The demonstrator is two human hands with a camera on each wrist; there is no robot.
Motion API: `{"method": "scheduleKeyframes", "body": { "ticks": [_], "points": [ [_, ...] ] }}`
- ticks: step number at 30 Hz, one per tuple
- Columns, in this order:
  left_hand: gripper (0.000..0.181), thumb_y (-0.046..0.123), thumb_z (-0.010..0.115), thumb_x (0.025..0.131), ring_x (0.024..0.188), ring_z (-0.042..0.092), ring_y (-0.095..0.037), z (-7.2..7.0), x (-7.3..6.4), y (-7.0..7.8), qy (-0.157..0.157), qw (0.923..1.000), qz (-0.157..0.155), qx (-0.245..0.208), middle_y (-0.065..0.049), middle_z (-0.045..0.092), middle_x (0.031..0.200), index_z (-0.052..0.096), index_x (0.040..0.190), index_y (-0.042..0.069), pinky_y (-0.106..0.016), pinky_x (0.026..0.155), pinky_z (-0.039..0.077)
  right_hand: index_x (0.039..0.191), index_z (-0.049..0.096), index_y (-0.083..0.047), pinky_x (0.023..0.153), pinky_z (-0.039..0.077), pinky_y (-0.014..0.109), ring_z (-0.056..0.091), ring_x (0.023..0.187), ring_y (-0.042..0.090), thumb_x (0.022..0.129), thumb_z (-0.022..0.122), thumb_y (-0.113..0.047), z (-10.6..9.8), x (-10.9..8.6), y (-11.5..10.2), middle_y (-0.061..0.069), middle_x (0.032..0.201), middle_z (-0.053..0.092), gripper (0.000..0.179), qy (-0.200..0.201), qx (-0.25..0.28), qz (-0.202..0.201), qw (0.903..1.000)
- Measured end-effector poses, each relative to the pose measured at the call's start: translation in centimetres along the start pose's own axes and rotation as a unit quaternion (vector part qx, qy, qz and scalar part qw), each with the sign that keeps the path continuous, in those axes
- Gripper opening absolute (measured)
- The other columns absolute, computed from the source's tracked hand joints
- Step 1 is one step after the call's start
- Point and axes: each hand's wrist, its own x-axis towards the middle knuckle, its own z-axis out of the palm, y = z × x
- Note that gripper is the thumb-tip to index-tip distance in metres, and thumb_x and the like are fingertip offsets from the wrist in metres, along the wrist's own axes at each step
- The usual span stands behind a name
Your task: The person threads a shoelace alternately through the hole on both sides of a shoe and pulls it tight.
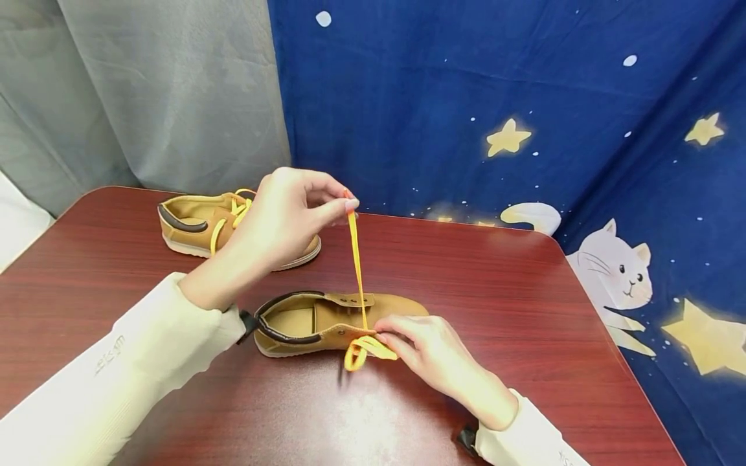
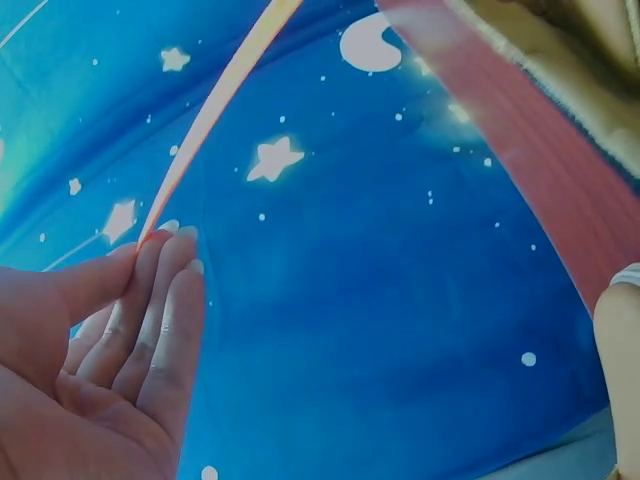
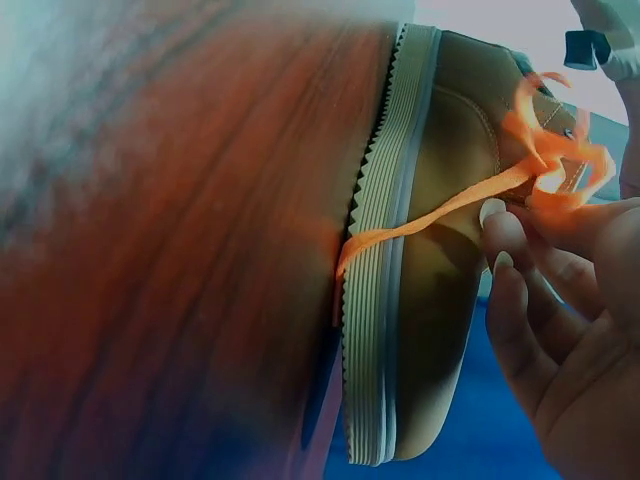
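Observation:
A tan shoe [image 1: 402, 304] with a dark padded collar lies on the table, its toe to the right. Yellow-orange shoelace [image 1: 357, 259] rises taut from its near eyelet flap [image 1: 344, 331]. High above the shoe, my left hand [image 1: 297, 200] pinches the upper end of that lace between thumb and forefinger, also visible in the left wrist view. My right hand [image 1: 434, 353] grips the front of the near flap between thumb and fingers. Beside those fingertips the rest of the lace hangs in loose loops [image 3: 560, 185], and one strand runs down over the ribbed sole [image 3: 372, 340].
A second tan shoe [image 1: 186, 226], with yellow laces through it, stands at the back left, partly behind my left forearm. The reddish-brown table [image 1: 495, 278] ends at a grey curtain [image 1: 192, 97] and a blue starry curtain [image 1: 408, 97].

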Motion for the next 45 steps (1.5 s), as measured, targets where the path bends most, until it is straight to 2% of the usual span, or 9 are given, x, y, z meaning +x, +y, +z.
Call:
{"method": "scheduleKeyframes", "body": {
  "ticks": [7, 11, 17, 22, 28, 33, 36, 42, 45],
  "points": [
    [0.012, 0.025, 0.074, 0.093, 0.081, 0.076, -0.012, -0.5, 0.9, 0.1, 0.039, 0.9987, -0.01, -0.031, -0.003, 0.08, 0.089, 0.079, 0.098, 0.015, -0.015, 0.067, 0.051, 0.102, 0.073, -0.019, 0.067, 0.05, 0.015, 0.064, 0.073, -0.003, 0.092, 0.072, -0.015, 0.0, 0.0, 0.1, -0.01, 0.087, 0.075, 0.011, -0.005, 0.001, -0.004, 1.0],
    [0.013, 0.025, 0.073, 0.094, 0.077, 0.075, -0.009, -0.5, 0.8, 0.1, 0.042, 0.9976, 0.0, -0.055, -0.004, 0.08, 0.089, 0.079, 0.098, 0.014, -0.016, 0.068, 0.053, 0.101, 0.074, -0.019, 0.066, 0.05, 0.015, 0.065, 0.073, -0.003, 0.092, 0.073, -0.015, -0.1, 0.0, 0.1, -0.01, 0.087, 0.075, 0.01, -0.007, -0.003, -0.005, 1.0],
    [0.01, 0.02, 0.072, 0.094, 0.08, 0.073, -0.01, 0.9, -0.4, 0.1, -0.018, 0.9967, 0.024, -0.076, 0.0, 0.079, 0.087, 0.078, 0.099, 0.014, -0.018, 0.071, 0.051, 0.102, 0.074, -0.018, 0.067, 0.051, 0.014, 0.066, 0.076, -0.003, 0.091, 0.074, -0.014, -0.2, 0.1, 0.2, -0.009, 0.09, 0.077, 0.012, -0.004, 0.002, -0.008, 1.0],
    [0.008, 0.015, 0.071, 0.094, 0.08, 0.071, -0.011, 2.2, -1.7, -0.6, -0.076, 0.9924, 0.018, -0.096, 0.0, 0.077, 0.085, 0.077, 0.099, 0.013, -0.02, 0.072, 0.051, 0.103, 0.074, -0.019, 0.067, 0.05, 0.014, 0.067, 0.076, -0.003, 0.09, 0.075, -0.013, -0.1, 0.1, 0.3, -0.01, 0.091, 0.077, 0.014, -0.004, 0.003, -0.006, 1.0],
    [0.012, 0.016, 0.072, 0.094, 0.083, 0.071, -0.01, 3.2, -3.0, -1.6, -0.091, 0.9884, 0.014, -0.121, -0.001, 0.078, 0.09, 0.078, 0.103, 0.013, -0.02, 0.074, 0.053, 0.103, 0.074, -0.019, 0.066, 0.048, 0.013, 0.065, 0.074, -0.004, 0.09, 0.075, -0.012, -0.1, 0.2, 0.3, -0.01, 0.091, 0.077, 0.015, -0.006, 0.006, -0.003, 1.0],
    [0.014, 0.013, 0.071, 0.094, 0.084, 0.073, -0.011, 4.2, -3.7, -2.2, -0.112, 0.9787, -0.02, -0.171, -0.005, 0.078, 0.096, 0.077, 0.106, 0.009, -0.022, 0.072, 0.058, 0.103, 0.075, -0.018, 0.063, 0.046, 0.011, 0.062, 0.071, -0.005, 0.089, 0.075, -0.013, -0.3, 0.3, 0.5, -0.009, 0.09, 0.077, 0.014, -0.01, 0.008, -0.01, 0.9999],
    [0.013, 0.014, 0.069, 0.095, 0.083, 0.072, -0.01, 4.8, -3.9, -2.7, -0.142, 0.9787, -0.017, -0.147, -0.004, 0.077, 0.097, 0.076, 0.105, 0.01, -0.025, 0.073, 0.058, 0.102, 0.076, -0.018, 0.062, 0.045, 0.011, 0.06, 0.068, -0.005, 0.089, 0.076, -0.015, -0.4, 0.5, 0.6, -0.009, 0.089, 0.077, 0.013, -0.015, 0.006, -0.012, 0.9998],
    [0.01, 0.019, 0.068, 0.097, 0.078, 0.064, -0.004, 6.3, -3.5, -3.7, -0.203, 0.9763, 0.044, -0.062, 0.003, 0.077, 0.094, 0.077, 0.101, 0.016, -0.025, 0.078, 0.053, 0.1, 0.077, -0.019, 0.06, 0.044, 0.01, 0.057, 0.064, -0.005, 0.088, 0.078, -0.016, -0.9, 0.9, 0.8, -0.01, 0.087, 0.077, 0.013, -0.029, 0.001, -0.009, 0.9995],
    [0.011, 0.022, 0.067, 0.098, 0.074, 0.059, -0.004, 7.0, -3.2, -4.3, -0.204, 0.9761, 0.065, -0.035, 0.006, 0.075, 0.087, 0.077, 0.101, 0.017, -0.024, 0.074, 0.051, 0.097, 0.077, -0.019, 0.056, 0.044, 0.011, 0.053, 0.059, -0.006, 0.088, 0.076, -0.013, -1.3, 1.2, 0.9, -0.011, 0.08, 0.074, 0.011, -0.045, 0.031, 0.054, 0.9971]
  ]
}}
